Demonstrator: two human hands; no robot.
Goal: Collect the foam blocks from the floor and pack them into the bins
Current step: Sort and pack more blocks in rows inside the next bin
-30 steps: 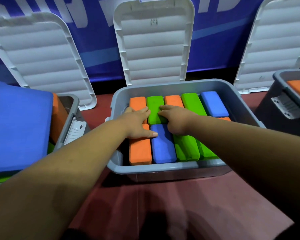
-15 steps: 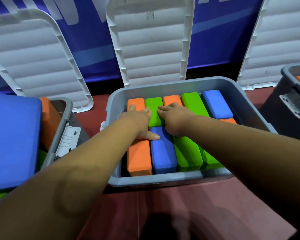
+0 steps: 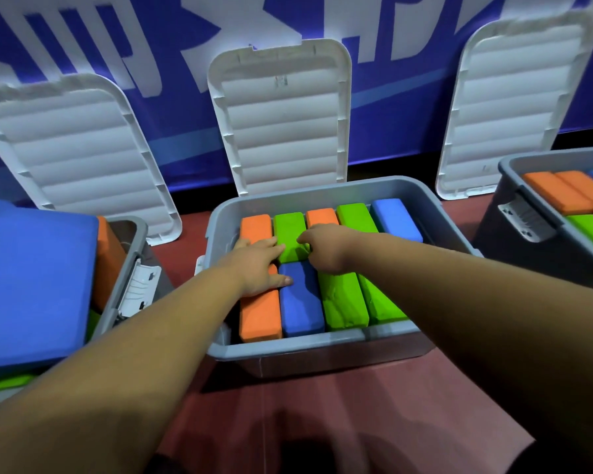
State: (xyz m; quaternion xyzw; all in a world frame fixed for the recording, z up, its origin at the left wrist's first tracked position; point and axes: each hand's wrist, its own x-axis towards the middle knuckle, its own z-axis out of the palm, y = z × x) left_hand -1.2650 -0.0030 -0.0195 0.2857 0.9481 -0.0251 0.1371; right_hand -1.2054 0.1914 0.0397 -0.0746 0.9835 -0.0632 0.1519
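The grey middle bin (image 3: 308, 347) holds two rows of foam blocks in orange, green and blue. My left hand (image 3: 259, 268) lies flat, fingers apart, on the near orange block (image 3: 259, 316), its fingertips touching the far green block (image 3: 290, 239) and the near blue block (image 3: 301, 302). My right hand (image 3: 326, 249) rests palm down across the seam between the rows, over the far orange block (image 3: 320, 217) and the near green block (image 3: 344, 302). Neither hand grips anything.
A grey bin on the left (image 3: 131, 268) holds a big blue foam slab (image 3: 31, 285) and an orange block. A third grey bin (image 3: 528, 200) with orange and green blocks stands at right. Three white lids (image 3: 281, 124) lean against the blue banner wall. Red floor lies in front.
Both hands stay pressed on the blocks at about the same spot in the middle bin. The camera has tilted up and left, so the right bin shows more.
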